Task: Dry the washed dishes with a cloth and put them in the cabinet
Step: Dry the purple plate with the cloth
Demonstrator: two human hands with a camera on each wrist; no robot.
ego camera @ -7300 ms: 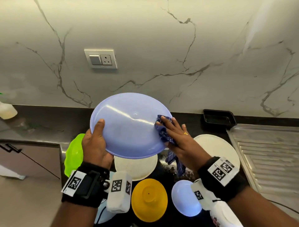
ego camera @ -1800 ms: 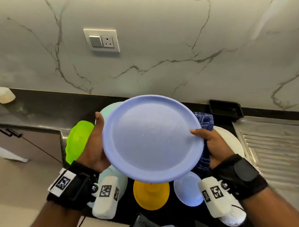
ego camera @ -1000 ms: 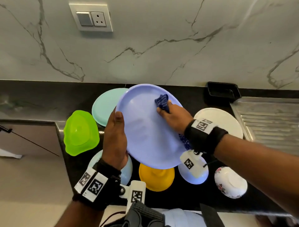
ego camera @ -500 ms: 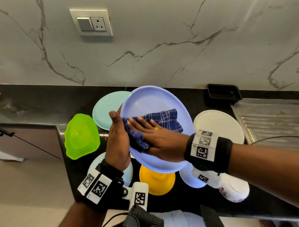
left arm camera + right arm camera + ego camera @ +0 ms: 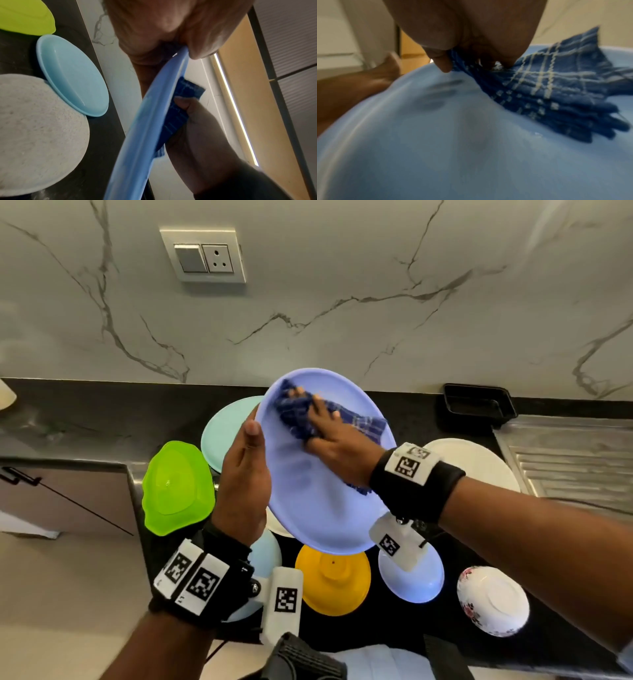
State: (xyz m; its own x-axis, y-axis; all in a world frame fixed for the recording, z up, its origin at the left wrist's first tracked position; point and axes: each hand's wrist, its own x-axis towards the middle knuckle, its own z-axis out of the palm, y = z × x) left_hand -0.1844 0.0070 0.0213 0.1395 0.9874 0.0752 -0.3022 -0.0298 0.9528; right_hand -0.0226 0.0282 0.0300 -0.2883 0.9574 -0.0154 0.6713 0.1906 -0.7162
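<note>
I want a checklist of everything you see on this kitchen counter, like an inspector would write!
Surface: black counter, dishes spread over it.
Job's things: blue plate held tilted above the counter; checked blue cloth pressed on its face.
Clutter: green bowl, yellow bowl, teal plate, white plate, flowered bowl, black tray.
Grips: left hand holds the plate's rim; right hand presses the cloth.
Cables: nothing seen.
Surroundings: marble wall, switch and socket, steel drainboard.

A home kitchen: black counter (image 5: 102, 419), marble backsplash (image 5: 342, 302), steel drainboard (image 5: 575, 460).
</note>
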